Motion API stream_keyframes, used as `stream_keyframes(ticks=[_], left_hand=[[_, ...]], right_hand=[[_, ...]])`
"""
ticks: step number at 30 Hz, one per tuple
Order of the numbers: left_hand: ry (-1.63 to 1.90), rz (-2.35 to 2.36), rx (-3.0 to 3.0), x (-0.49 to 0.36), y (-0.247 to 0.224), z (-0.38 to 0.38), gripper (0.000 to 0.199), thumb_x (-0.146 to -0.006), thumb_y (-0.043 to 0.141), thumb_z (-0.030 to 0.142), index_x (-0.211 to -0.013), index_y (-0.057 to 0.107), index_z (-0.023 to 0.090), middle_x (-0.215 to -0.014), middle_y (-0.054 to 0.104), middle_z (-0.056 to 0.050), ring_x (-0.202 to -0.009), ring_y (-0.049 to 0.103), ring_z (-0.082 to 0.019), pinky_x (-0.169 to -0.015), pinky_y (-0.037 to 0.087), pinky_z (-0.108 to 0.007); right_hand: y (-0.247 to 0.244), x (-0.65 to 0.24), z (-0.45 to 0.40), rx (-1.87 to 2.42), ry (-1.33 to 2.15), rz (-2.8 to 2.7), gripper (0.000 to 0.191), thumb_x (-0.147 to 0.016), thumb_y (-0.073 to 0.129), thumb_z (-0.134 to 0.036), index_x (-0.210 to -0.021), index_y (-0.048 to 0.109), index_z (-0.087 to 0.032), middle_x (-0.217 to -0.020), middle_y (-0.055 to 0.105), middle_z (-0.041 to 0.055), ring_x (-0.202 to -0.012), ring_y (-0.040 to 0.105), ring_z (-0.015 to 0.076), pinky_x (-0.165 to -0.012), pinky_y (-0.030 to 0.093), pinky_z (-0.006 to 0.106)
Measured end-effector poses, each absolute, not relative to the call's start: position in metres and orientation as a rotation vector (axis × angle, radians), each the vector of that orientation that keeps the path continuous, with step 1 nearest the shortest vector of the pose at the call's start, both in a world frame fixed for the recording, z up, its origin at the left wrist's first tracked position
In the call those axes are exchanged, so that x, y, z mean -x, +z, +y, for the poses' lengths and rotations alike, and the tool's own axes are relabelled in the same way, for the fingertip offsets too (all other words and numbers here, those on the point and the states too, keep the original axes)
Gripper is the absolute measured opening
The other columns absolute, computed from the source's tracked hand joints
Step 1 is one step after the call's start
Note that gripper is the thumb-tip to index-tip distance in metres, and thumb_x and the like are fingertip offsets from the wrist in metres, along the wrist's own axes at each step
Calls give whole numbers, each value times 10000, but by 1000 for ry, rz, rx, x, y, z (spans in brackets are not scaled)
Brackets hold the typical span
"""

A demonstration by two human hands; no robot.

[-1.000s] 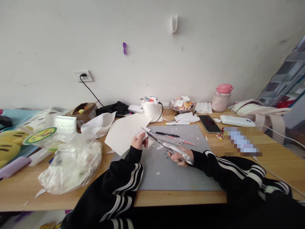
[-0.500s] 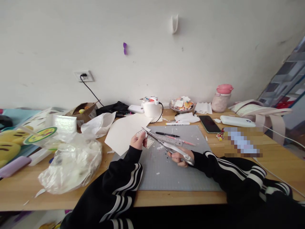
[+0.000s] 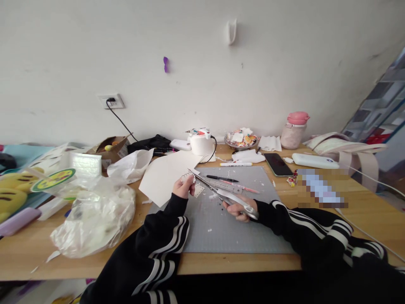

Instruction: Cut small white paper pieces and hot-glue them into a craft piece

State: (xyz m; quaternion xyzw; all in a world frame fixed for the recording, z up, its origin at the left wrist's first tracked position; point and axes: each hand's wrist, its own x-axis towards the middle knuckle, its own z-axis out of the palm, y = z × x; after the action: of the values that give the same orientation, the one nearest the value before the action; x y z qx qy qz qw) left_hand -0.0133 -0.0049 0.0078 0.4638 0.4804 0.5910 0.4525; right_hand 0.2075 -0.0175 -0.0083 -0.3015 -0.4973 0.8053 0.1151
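Note:
My left hand (image 3: 184,187) pinches a small white paper piece (image 3: 187,176) with a scalloped, dark-lined edge. Closed around the handles of a pair of scissors (image 3: 218,191) is my right hand (image 3: 237,210). The blades point up and left, and their tips reach the paper at my left fingertips; whether they are apart is hard to make out. Beneath both hands lies a grey cutting mat (image 3: 221,236) with scraps on it. A black pen (image 3: 222,178), a ruler (image 3: 228,186) and a small cream paper piece (image 3: 199,191) rest just behind the scissors.
A large white sheet (image 3: 164,175) overlaps the mat's far left corner. To the left sits a crumpled plastic bag (image 3: 98,223). At the back stand a white pot (image 3: 201,145), a bowl of scraps (image 3: 242,145) and a pink-lidded bottle (image 3: 294,133). A phone (image 3: 278,164) lies to the right.

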Motion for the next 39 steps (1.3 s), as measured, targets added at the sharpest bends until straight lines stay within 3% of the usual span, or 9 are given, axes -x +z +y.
stream_keyframes(ticks=[10, 25, 39], left_hand=[[1470, 1219, -1166, 14, 5, -2, 286, -715, 534, 358, -495, 465, 187, -341, 444, 51, -316, 384, -75, -376, 269, -235], [1547, 1172, -1065, 20, -2, 4, 250, -696, 619, 404, -589, 519, 202, -406, 491, 36, -322, 411, -82, -350, 269, -239], [1526, 1185, -1101, 18, 0, 2, 276, -735, 591, 412, -562, 499, 217, -390, 464, 52, -324, 399, -72, -362, 270, -235]], right_hand=[[-6, -209, -18, 869, 2356, -1470, 350, -619, 673, -303, -813, 404, -193, -442, 312, -150, -279, 168, -6, -275, 98, 147], [0, -208, -21, 962, 2322, -1497, 323, -630, 636, -269, -820, 384, -198, -439, 317, -144, -289, 179, 2, -292, 104, 154], [1, -208, -20, 932, 2334, -1496, 315, -615, 637, -275, -794, 389, -198, -424, 326, -143, -288, 183, 3, -285, 110, 144]])
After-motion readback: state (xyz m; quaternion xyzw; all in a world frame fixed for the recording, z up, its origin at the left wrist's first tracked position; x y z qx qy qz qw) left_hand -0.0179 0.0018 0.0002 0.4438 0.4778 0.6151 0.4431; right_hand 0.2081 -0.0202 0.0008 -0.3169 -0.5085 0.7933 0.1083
